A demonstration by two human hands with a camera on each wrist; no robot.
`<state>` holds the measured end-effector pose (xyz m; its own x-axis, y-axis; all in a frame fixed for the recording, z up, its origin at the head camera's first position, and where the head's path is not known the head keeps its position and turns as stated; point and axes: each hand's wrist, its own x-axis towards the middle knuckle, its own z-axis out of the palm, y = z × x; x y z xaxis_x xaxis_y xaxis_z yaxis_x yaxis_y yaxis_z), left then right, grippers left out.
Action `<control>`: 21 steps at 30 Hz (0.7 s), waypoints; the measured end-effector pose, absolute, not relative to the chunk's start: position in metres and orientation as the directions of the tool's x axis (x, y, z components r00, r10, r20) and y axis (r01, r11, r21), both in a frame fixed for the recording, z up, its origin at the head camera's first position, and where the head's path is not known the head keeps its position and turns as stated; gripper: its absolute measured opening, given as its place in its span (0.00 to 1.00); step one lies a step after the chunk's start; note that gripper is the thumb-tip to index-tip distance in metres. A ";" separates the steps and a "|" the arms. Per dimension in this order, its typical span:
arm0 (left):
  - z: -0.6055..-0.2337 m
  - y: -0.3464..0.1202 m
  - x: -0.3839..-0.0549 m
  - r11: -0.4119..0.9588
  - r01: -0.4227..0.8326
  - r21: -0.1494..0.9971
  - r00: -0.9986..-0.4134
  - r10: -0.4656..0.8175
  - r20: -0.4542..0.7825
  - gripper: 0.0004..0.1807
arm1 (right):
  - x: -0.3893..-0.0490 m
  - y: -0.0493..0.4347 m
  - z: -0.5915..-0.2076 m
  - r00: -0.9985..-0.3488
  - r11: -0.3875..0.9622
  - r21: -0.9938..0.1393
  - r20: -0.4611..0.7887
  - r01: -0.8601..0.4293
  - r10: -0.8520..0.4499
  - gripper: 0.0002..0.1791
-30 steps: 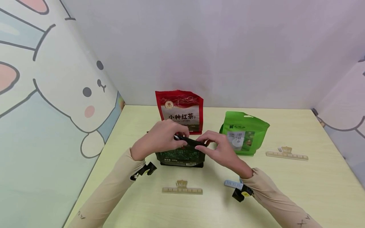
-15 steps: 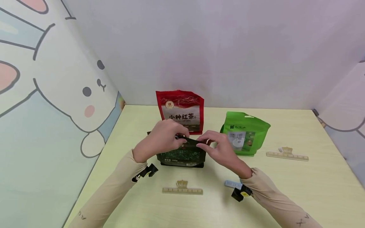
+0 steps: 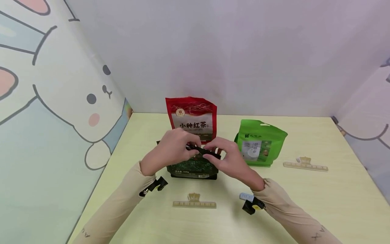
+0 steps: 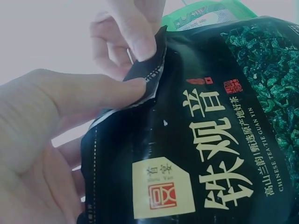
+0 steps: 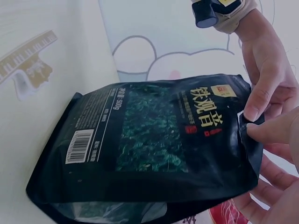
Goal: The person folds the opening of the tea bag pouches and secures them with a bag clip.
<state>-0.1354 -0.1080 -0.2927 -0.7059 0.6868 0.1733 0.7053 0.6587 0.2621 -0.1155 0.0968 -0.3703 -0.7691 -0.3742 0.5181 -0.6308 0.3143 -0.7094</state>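
A black tea bag (image 3: 192,168) with a picture of green leaves stands upright on the table. My left hand (image 3: 174,146) pinches its top edge left of the middle, thumb on the near face. Close beside it, my right hand (image 3: 229,156) pinches the same edge, and the bag's right corner pokes out past those fingers. In the left wrist view the torn, pale-edged rim of the tea bag (image 4: 173,135) is bent between the two thumbs. The right wrist view shows the printed front of the tea bag (image 5: 152,130), while the fingers behind the rim are partly hidden.
Behind stands a red tea bag (image 3: 195,115), with a green tea bag (image 3: 259,144) to the right. A beige crown-topped clip (image 3: 194,203) lies in front, a similar clip (image 3: 305,165) at right. A blue clip (image 3: 246,196) is partly covered by the right wrist.
My right hand has shifted a little left along the black tea bag's top edge, exposing its right corner. The left hand keeps its pinch in nearly the same place.
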 end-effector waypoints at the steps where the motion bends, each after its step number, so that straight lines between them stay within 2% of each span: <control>1: -0.293 -0.108 -0.135 0.658 0.704 0.266 -0.706 0.687 0.171 0.05 | -0.117 0.096 -0.371 -0.763 0.309 -0.705 0.525 -0.638 -0.377 0.11; 8: -0.293 -0.110 -0.134 0.660 0.701 0.270 -0.709 0.685 0.168 0.06 | -0.121 0.093 -0.371 -0.738 0.286 -0.687 0.560 -0.668 -0.377 0.11; 21: -0.295 -0.109 -0.136 0.660 0.695 0.283 -0.717 0.664 0.211 0.04 | -0.117 0.101 -0.372 -0.776 0.356 -0.693 0.517 -0.627 -0.361 0.08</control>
